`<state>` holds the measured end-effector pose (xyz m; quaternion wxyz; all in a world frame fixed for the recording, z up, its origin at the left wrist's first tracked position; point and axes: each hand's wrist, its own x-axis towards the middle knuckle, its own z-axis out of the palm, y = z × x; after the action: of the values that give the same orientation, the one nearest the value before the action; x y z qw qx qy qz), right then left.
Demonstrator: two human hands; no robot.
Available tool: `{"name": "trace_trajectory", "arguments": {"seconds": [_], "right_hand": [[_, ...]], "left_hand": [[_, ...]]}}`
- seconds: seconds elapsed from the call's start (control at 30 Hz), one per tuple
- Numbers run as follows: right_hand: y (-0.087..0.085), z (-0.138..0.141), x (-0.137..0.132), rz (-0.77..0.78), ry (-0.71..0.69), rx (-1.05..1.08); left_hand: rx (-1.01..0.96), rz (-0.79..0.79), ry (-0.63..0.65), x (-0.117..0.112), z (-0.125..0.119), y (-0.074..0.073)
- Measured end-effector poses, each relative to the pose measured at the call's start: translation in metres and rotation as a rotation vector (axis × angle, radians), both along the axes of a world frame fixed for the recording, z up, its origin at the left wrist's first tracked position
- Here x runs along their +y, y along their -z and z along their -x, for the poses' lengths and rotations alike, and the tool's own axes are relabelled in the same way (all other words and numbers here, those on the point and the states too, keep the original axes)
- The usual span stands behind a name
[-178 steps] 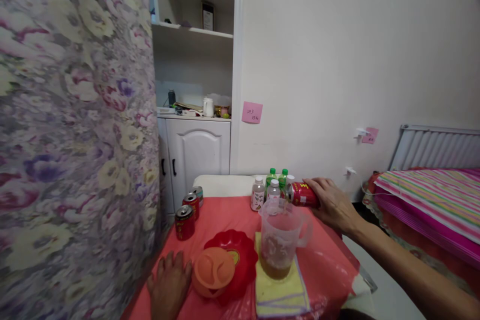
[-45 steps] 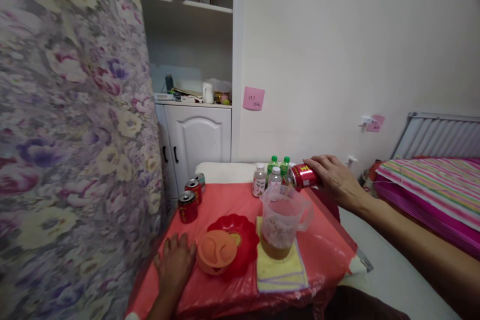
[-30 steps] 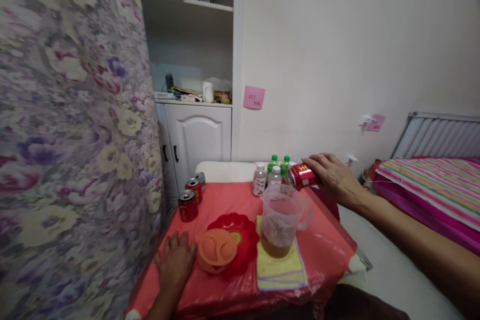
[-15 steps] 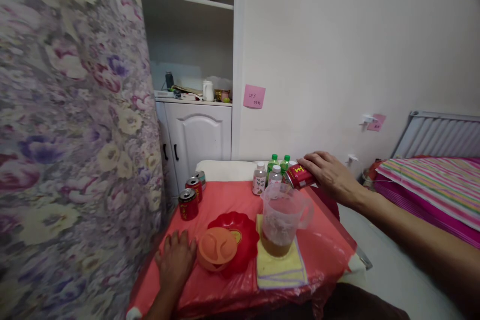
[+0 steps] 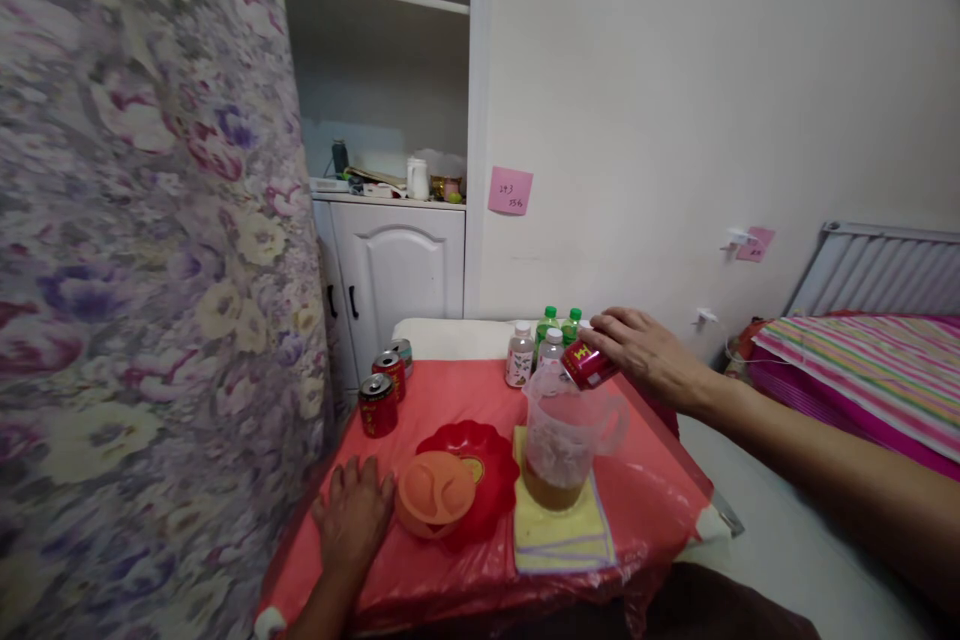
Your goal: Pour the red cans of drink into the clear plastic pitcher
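Note:
My right hand (image 5: 628, 345) is wrapped around a red drink can (image 5: 586, 363), tilted with its top toward the mouth of a clear plastic measuring jug (image 5: 559, 435). Brown liquid (image 5: 555, 492) fills the bottom of the jug, with froth above it. Under the jug lies a folded yellow cloth (image 5: 555, 552). My left hand (image 5: 352, 510) rests on the red table cover with fingers spread, holding nothing. Just right of it, an orange divided bowl (image 5: 435, 492) overlaps a red scalloped plate (image 5: 495, 490).
Two red cans (image 5: 377, 407) and a grey-blue can (image 5: 403, 356) stand at the table's left edge. Behind the jug are white-capped bottles (image 5: 519, 357) and green-capped bottles (image 5: 547, 323). A floral curtain (image 5: 157, 280) hangs at left; a bed (image 5: 862, 370) is at right.
My right hand has moved slightly left, bringing the can further over the jug's mouth and tipping it more steeply. The left hand stays where it was.

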<state>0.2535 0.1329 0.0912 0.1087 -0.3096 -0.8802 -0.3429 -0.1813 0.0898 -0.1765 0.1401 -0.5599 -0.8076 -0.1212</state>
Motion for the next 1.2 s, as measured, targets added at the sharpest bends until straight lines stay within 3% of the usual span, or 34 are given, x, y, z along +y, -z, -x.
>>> {"name": "trace_trajectory", "arguments": {"seconds": [0.3,0.53,0.83,1.2], "right_hand": [[0.003,0.017,0.002,-0.009,-0.095,-0.116],[0.006,0.028,-0.001,-0.104,-0.101,-0.178],[0.003,0.012,0.003,-0.002,-0.045,-0.157],[0.03,-0.011,0.005,0.01,0.032,-0.035]], "left_hand": [[0.001,0.007,-0.014,0.002,0.001,0.002],[-0.022,0.007,-0.01,0.0,-0.001,-0.001],[-0.11,-0.007,-0.039,0.0,0.004,0.002],[-0.189,-0.098,0.061,0.002,0.024,0.011]]}}
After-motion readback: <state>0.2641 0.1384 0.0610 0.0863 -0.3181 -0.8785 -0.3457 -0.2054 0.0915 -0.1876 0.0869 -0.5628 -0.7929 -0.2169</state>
